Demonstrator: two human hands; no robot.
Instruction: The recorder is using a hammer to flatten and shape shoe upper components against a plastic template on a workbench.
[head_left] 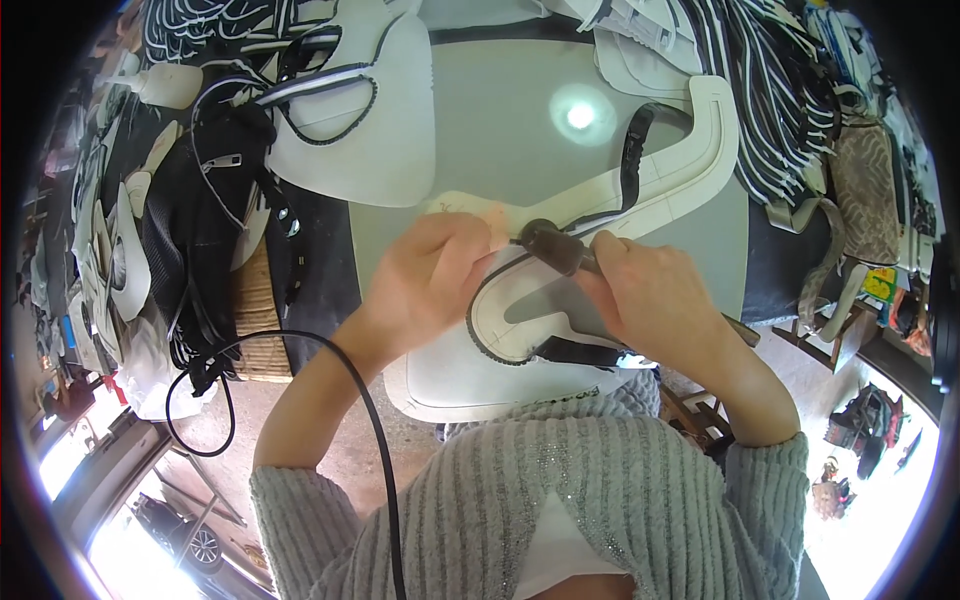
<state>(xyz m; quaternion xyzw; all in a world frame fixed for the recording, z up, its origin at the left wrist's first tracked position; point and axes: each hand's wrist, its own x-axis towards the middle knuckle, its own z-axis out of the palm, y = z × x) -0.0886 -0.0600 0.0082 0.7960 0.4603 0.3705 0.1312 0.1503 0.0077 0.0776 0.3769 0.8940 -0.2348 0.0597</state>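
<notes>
- White strip [685,178]: beyond the hands, slanting up rightward from the left.
- Left hand [432,268]: curled at its lower end; can't tell what's pinched.
- Right hand [648,292]: closed around the tool.
- Dark-headed tool [552,247]: between hands, head pointing left.

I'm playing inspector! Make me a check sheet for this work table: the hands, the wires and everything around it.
Surface: grey board, with a bright light spot.
Job's things: dark-headed hammer; long white curved piece; black strip.
Clutter: black bag, white bottle, striped cords.
Hands: right hand grips the hammer; left hand is near its head, grip unclear.
Cables: black cable crosses the left forearm.
Surroundings: car, lower left.
</notes>
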